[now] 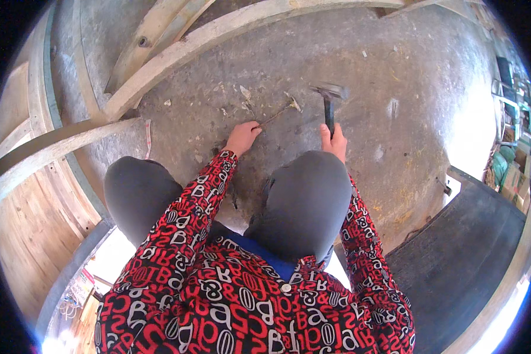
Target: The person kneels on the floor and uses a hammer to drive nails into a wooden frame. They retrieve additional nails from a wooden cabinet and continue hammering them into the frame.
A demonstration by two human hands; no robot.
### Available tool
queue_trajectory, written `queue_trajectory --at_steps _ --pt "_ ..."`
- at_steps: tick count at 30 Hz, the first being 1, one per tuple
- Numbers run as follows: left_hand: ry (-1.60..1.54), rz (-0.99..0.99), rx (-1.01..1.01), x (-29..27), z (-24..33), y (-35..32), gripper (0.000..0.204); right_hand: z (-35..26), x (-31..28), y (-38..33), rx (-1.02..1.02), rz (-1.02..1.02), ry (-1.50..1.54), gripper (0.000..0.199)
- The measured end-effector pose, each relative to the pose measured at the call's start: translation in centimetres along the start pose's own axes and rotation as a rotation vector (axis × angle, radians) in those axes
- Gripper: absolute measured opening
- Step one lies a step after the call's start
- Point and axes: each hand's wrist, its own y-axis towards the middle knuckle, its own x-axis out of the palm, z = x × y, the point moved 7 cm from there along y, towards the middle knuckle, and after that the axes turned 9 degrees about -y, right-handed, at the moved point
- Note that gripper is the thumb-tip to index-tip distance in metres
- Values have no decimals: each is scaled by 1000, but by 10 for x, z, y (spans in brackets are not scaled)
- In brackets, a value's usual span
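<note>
My right hand (334, 143) is closed round the black handle of a hammer (329, 112), which is raised with its metal head away from me and blurred by motion. To its left, my left hand (242, 138) pinches the near end of a thin brownish rod (275, 114), perhaps a twig or wire, low over the concrete floor. At the rod's far end is a pale, ragged piece (294, 104), left of the hammer head. I cannot make out whether the two are joined.
Pale flakes (245, 92) lie scattered on the concrete floor (389, 147). Wooden beams (218, 29) stand at the left and far side, with wooden boards (41, 206) below them. A dark panel (454, 248) lies at the right, and cartons (515, 183) are stacked beyond it.
</note>
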Motion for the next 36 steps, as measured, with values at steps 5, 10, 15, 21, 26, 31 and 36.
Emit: queue_trajectory --at_steps 5,10,15,21,26,31,36 --pt "8 -51 70 17 27 20 32 37 -6 10 -94 79 -427 41" --pt "-60 -1 50 9 17 13 29 6 -26 12 -89 88 -102 41" --pt "-253 222 6 -18 34 5 29 -20 -34 -1 -224 259 26 37" --pt "-483 733 24 -99 37 -7 30 -57 -29 19 -320 156 109 34" --pt "-521 877 -47 -130 44 -23 28 -171 -40 38 -488 85 1 32" --pt "-1252 632 -86 -129 57 -9 24 -273 -34 36 -707 37 -94 33" --pt "-1267 583 -124 -154 53 -10 22 -323 -16 27 -789 35 -128 35"
